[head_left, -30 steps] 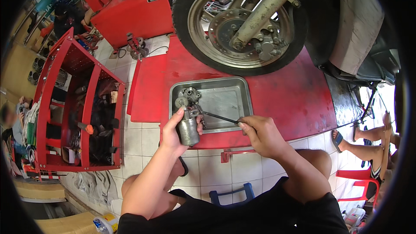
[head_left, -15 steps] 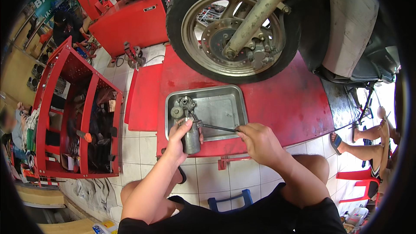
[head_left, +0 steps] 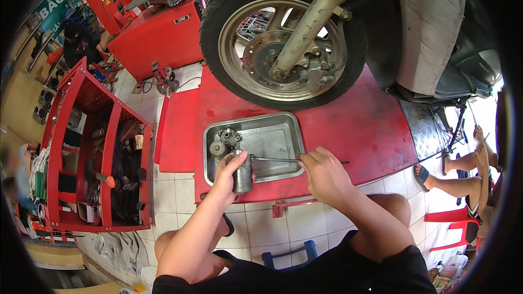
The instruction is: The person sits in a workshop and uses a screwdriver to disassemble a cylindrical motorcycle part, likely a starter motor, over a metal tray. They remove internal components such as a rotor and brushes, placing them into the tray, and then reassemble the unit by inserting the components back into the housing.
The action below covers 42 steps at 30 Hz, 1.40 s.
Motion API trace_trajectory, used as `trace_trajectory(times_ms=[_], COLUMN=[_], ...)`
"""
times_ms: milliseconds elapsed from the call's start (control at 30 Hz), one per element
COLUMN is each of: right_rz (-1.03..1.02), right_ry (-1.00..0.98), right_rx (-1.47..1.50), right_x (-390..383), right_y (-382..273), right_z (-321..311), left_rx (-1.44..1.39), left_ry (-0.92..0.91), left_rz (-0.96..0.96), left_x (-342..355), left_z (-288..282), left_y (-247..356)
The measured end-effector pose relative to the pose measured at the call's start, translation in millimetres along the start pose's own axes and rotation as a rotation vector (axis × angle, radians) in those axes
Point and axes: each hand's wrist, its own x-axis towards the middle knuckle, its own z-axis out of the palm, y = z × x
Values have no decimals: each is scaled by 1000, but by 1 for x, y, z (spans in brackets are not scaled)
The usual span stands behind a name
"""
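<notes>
My left hand (head_left: 223, 179) is closed round a worn metal cylinder (head_left: 243, 177), held upright over the near left edge of a steel tray (head_left: 297, 136). My right hand (head_left: 327, 174) grips a long thin metal rod (head_left: 275, 159) that runs level from the cylinder's upper side, its dark end sticking out past my fingers to the right. What the rod's left tip touches is too small to make out. Small cast metal parts (head_left: 229, 137) lie in the tray's left end, on a red platform (head_left: 359, 136).
A scooter's front wheel (head_left: 229, 73) stands beyond the tray. A red tool cart (head_left: 68, 98) is at left, a red cabinet (head_left: 155, 38) behind. A blue stool (head_left: 289, 253) is below me. A person crouches at back left (head_left: 79, 46); another's legs (head_left: 457, 179) are at right.
The rod has gone from slanting down rightward to nearly level, and its dark end now shows beyond my right hand, which has shifted right relative to the tray. The view has shifted slightly.
</notes>
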Motion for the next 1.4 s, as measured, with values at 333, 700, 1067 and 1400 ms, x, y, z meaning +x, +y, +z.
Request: trace_trajectory(times_ms=[333, 700, 1067, 1400], right_rz=[115, 96, -5, 207], right_ry=[35, -44, 76, -143], right_rx=[-35, -38, -122, -65], right_x=[31, 13, 5, 11], right_y=[44, 73, 87, 75], right_z=[-1, -7, 5, -11], left_rx=[-1, 54, 65, 10], left_ry=[71, 17, 18, 19], left_rz=[-114, -145, -246, -255], left_x=[42, 56, 62, 57], left_z=[23, 45, 58, 62], left_y=[-11, -18, -29, -30])
